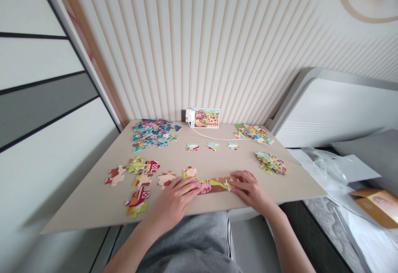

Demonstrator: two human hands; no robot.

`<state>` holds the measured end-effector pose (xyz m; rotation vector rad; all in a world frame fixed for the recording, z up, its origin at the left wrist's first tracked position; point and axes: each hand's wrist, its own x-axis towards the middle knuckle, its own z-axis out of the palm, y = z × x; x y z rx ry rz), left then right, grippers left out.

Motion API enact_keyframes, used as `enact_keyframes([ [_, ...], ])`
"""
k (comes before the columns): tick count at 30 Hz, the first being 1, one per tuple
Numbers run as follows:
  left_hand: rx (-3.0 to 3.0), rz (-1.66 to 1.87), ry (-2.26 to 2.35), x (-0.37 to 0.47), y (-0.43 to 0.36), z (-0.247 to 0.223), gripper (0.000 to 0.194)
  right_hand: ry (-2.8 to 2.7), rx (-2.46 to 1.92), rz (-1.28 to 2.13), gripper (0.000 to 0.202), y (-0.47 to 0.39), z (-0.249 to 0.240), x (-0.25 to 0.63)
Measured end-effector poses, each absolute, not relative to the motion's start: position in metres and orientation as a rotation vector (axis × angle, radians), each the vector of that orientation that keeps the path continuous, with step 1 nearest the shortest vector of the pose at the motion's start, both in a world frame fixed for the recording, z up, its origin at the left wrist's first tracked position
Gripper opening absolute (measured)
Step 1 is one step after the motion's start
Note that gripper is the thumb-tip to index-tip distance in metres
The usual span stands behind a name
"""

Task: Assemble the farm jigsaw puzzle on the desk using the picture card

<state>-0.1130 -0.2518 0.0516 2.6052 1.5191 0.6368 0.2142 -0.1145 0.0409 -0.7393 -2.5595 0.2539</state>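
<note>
Brown-green puzzle strip (217, 184), left hand (174, 199) and right hand (250, 188) touching its ends, grips unclosed

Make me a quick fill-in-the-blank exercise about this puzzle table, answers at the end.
The bare left hand and bare right hand touch opposite ____ of the joined pink, green and brown puzzle strip.
A row of ____ separate, small, pale-blue-topped puzzle pieces lies in front of the rectangular, colourful farm picture.
The mostly blue puzzle pile lies on the far ____ of the flat beige tabletop.
Missing words: ends; three; left.
</note>
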Motion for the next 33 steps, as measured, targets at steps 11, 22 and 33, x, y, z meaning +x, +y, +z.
enact_keyframes([
  [11,2.611,0.642,1.520,-0.113,-0.252,0.050,0.052,-2.711,-0.722,0.206,0.035,-0.124,0.056,0.208],
  [22,2.608,0.624,1.518,-0.114,-0.251,0.049,0.052,-2.769,-0.677,0.105,0.046,-0.126,0.053,0.209],
  [33,2.609,0.608,1.524,-0.115,-0.252,0.049,0.054,-2.680,-0.647,0.058,0.042,-0.124,0.041,0.213],
])
